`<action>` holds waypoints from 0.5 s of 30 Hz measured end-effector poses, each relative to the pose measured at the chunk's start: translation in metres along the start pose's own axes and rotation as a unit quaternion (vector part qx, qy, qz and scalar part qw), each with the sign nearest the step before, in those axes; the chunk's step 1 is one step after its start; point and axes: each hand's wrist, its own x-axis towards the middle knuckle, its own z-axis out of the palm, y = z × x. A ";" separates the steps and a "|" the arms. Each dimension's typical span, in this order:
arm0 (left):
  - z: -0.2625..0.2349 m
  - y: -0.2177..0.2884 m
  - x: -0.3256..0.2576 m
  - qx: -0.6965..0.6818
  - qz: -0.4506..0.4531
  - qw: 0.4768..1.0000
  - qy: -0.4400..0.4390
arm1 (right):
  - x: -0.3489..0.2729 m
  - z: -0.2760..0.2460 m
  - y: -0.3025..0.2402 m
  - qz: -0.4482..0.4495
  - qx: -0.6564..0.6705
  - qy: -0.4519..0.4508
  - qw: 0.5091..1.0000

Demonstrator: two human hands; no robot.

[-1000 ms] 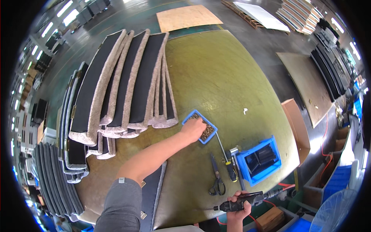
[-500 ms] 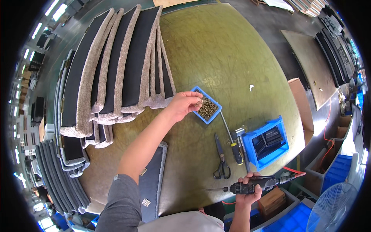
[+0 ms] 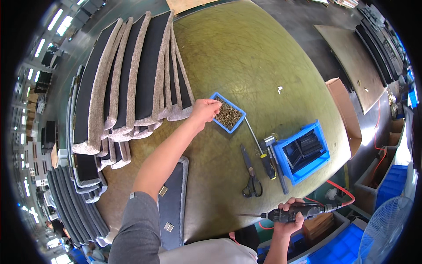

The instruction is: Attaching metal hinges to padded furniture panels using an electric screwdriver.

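My left hand (image 3: 205,111) hovers at the left rim of a small blue box (image 3: 230,131) full of brass-coloured screws (image 3: 229,115). Its fingertips are pinched together; whatever sits between them is hidden. At the lower right my right hand (image 3: 290,218) grips a black pneumatic screwdriver (image 3: 303,213), its long thin bit pointing left and a red air hose (image 3: 349,196) at its back end. Below my left forearm lies a dark padded panel (image 3: 176,211) with grey fabric edging, carrying two small metal plates (image 3: 169,227) that resemble hinges.
Scissors (image 3: 252,180) and a long screwdriver with a black-and-yellow handle (image 3: 266,165) lie beside a blue bin (image 3: 323,152) of black strips. Stacked padded panels (image 3: 147,75) with beige fabric edges fill the table's left side. A fan (image 3: 387,231) stands at lower right.
The view has shifted a little. My left fingers have drawn closer together over the screw box's rim. The pneumatic screwdriver sits slightly farther right, still in my right hand.
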 end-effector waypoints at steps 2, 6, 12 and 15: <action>-0.002 -0.002 -0.002 -0.063 -0.011 0.998 -0.008 | -0.005 -0.007 -0.006 -0.005 0.001 -0.003 1.000; -0.005 -0.006 -0.006 -0.231 -0.020 0.971 -0.049 | -0.013 -0.019 -0.015 -0.015 0.007 -0.002 1.000; -0.007 -0.012 -0.012 -0.247 -0.012 0.967 -0.061 | -0.024 -0.028 -0.024 -0.046 0.025 0.008 0.999; -0.004 -0.014 -0.015 -0.246 -0.017 0.968 -0.039 | -0.030 -0.033 -0.026 -0.047 0.030 0.007 0.998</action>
